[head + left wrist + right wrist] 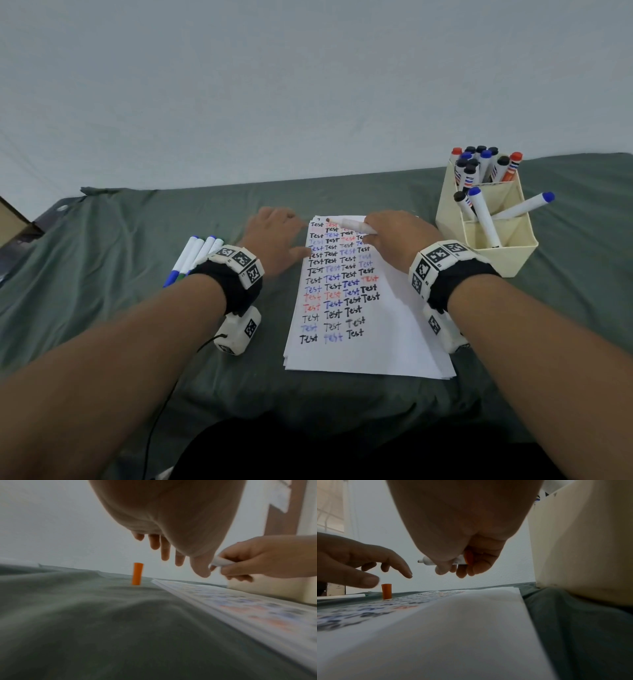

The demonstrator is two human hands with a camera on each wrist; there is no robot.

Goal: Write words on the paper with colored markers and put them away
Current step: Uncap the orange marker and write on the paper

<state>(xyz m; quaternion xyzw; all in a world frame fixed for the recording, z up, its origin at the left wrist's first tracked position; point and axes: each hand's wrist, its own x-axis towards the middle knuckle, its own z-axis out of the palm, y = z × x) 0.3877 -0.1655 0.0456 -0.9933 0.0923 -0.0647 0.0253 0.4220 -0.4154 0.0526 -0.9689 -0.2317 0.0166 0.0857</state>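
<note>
The paper (394, 329) bears rows of the handwritten word "Test".

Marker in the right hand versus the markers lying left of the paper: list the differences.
The marker in the right hand is uncapped and held above the paper; the markers lying on the cloth wear blue or green caps and nobody holds them. The held one has an orange end, and an orange cap stands alone near the left hand. All have white barrels.

light: soft, even, dim | shadows: faint | wrist views: blurred, palms dark | head view: edges bowed
</note>
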